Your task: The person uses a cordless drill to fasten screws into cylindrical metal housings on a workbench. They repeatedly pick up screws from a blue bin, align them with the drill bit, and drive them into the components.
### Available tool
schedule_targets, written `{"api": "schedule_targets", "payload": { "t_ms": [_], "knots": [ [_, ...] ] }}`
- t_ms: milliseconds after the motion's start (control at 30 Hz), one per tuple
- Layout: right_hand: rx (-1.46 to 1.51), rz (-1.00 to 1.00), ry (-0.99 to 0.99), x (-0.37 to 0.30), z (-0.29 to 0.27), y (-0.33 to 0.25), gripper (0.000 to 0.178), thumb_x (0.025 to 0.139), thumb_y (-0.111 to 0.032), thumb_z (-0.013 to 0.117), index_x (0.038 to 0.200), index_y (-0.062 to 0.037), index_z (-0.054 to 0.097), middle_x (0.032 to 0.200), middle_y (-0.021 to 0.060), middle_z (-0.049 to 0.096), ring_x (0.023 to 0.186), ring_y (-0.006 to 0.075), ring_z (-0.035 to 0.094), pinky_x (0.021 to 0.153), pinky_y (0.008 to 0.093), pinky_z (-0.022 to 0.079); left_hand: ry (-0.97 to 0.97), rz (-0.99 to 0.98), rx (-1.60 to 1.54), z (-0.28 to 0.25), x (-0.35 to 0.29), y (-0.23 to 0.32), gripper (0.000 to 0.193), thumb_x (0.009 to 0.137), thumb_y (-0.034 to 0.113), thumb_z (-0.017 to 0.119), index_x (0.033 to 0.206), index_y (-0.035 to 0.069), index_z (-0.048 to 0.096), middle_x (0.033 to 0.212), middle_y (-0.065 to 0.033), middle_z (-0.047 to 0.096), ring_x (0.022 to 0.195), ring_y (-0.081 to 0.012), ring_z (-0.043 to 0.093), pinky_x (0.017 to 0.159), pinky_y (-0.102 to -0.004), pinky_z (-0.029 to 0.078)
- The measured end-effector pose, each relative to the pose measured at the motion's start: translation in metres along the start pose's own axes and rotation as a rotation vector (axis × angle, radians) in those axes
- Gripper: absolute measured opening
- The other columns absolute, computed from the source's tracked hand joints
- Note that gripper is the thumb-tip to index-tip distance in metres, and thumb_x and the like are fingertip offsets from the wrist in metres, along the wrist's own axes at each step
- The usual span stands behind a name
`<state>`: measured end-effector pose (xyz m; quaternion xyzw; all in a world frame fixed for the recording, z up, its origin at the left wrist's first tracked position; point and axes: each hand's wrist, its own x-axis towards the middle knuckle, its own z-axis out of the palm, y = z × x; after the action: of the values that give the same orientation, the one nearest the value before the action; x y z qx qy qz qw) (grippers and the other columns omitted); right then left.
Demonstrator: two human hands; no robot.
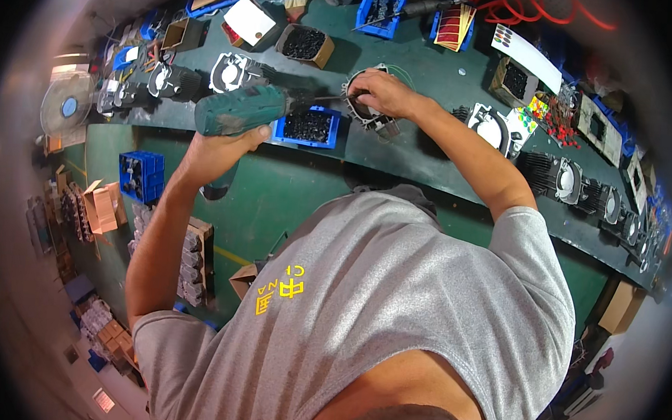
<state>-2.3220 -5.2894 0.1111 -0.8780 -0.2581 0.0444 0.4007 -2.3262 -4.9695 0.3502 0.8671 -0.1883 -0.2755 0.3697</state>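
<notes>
A green cordless drill (238,112) is gripped in my left hand (228,153), its long bit pointing right across the bench. The bit's tip reaches the near left side of a round metal housing (378,124); whether it touches a screw is too small to tell. My right hand (385,94) rests on the top of this housing, fingers curled over its rim and into the opening. Below the drill's nose stands a blue bin (310,127) of small black parts.
Further housings line the green bench (434,108): a white-faced one (237,73) to the left, another (487,127) to the right. Behind stand a carton (305,43) of black parts and a blue bin (380,11) of screws. A red coiled hose (548,9) hangs at the back.
</notes>
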Motion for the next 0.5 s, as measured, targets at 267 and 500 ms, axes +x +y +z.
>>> {"api": "schedule_targets", "payload": {
  "t_ms": [267,500],
  "knots": [
    [-0.147,-0.007,-0.003,0.001,0.007,-0.005,0.021,0.091,-0.013,0.068,0.112,-0.0112,0.071,0.114,0.0090,0.070,0.119,0.0321,0.059,0.098,0.0473,0.049,-0.061,-0.046,0.040,-0.003,0.028,0.031,0.037,0.090,0.019,0.081,0.121,0.002,0.070,0.107,-0.0049,0.073,0.097,-0.0128,0.063,0.088,-0.0313,0.053],
    [-0.161,0.008,-0.092,0.006,0.003,-0.001,0.019,0.095,-0.014,0.066,0.113,-0.0117,0.068,0.108,0.0123,0.070,0.113,0.0353,0.062,0.095,0.0496,0.050,-0.122,-0.111,0.231,-0.010,0.056,0.053,0.045,0.085,0.033,0.083,0.119,0.005,0.073,0.106,-0.0077,0.077,0.094,-0.0159,0.067,0.092,-0.0327,0.054]
  ]
}}
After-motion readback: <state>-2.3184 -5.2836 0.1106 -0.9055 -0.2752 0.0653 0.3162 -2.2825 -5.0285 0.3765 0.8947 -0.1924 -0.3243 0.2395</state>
